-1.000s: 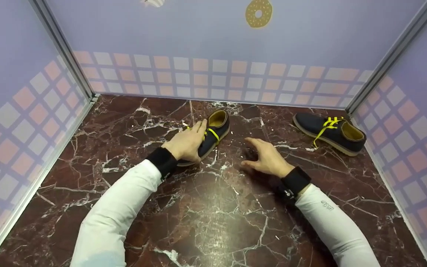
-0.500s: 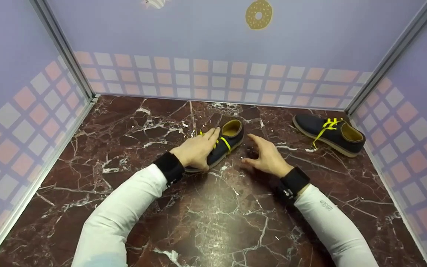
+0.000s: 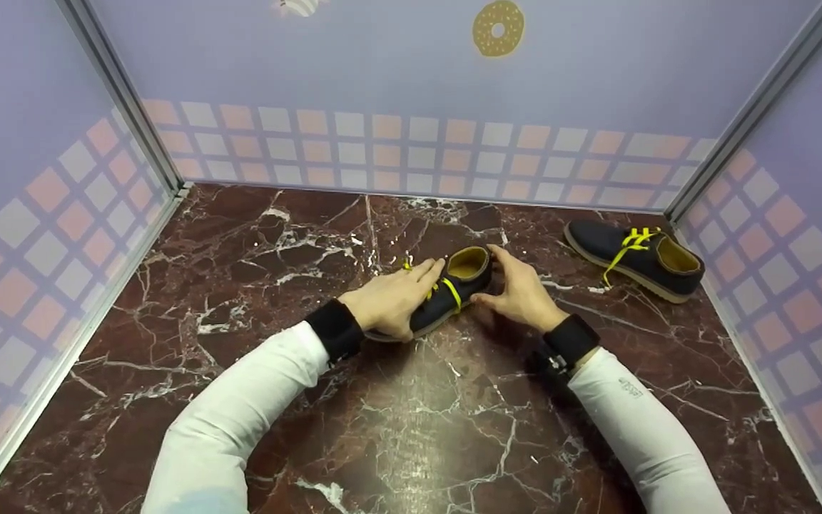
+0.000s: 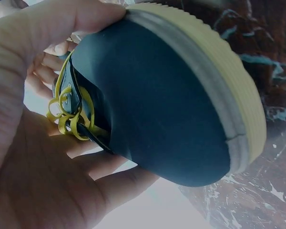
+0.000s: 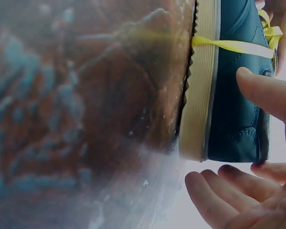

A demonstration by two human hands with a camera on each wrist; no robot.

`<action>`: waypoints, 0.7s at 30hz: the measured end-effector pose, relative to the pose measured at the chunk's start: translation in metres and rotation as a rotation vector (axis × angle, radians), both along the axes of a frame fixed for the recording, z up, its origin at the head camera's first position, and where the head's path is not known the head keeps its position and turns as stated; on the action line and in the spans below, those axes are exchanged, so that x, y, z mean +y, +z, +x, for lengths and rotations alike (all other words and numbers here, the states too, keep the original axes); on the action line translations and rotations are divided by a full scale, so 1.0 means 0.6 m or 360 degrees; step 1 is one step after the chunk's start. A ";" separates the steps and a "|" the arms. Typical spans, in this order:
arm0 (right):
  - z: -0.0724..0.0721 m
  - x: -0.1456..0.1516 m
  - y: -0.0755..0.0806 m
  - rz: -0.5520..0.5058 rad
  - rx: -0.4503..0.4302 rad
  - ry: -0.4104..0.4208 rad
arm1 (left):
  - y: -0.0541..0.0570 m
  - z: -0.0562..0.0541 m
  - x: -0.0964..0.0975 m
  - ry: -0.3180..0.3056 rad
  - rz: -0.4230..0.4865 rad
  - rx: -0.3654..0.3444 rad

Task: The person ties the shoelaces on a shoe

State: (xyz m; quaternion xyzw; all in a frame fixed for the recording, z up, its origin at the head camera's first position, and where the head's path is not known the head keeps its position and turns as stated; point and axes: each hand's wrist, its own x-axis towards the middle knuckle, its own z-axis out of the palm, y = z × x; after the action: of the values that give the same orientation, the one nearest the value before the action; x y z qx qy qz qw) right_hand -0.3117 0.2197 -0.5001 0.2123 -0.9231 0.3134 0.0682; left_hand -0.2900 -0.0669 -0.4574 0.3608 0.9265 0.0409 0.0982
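Note:
A dark navy shoe (image 3: 434,308) with yellow laces lies on the marbled surface in the head view, toe to the lower left and heel to the upper right. My left hand (image 3: 389,300) grips its front part. In the left wrist view, the thumb presses near the sole's edge of the shoe (image 4: 167,95) and the fingers lie across the other side, by the laces (image 4: 74,117). My right hand (image 3: 521,289) is spread round the heel. The right wrist view has its thumb by the side of the shoe (image 5: 233,109) and its fingertips just behind the heel.
A matching navy shoe (image 3: 604,246) with yellow laces stands at the back right, toe to the left. Lilac walls with checked squares (image 3: 350,146) enclose the brown marbled surface (image 3: 411,428) at the back and both sides.
My left hand has slid the shoe to the right and toward me, bringing the heel between my right thumb and fingers. The right hand has shifted only slightly; the other shoe stays put.

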 end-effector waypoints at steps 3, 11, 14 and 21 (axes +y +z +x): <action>-0.003 0.001 0.003 -0.0008 -0.0032 0.0009 | 0.001 0.002 0.000 -0.0022 0.0008 -0.0008; -0.004 0.002 0.008 -0.0030 -0.0094 0.0079 | -0.002 -0.003 -0.003 -0.0048 0.0060 -0.0065; -0.003 0.002 0.009 -0.0020 -0.0077 0.0081 | -0.004 -0.008 -0.006 -0.0030 0.0103 -0.0120; 0.000 0.007 0.008 0.0015 -0.0008 0.0037 | -0.007 -0.023 -0.019 0.0059 0.0110 -0.0178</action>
State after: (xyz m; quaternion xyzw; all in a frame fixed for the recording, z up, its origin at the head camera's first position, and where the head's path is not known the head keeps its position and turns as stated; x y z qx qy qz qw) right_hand -0.3119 0.2238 -0.4954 0.2227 -0.9221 0.3105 0.0614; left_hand -0.3036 -0.0784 -0.4616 0.3440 0.9241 0.0949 0.1366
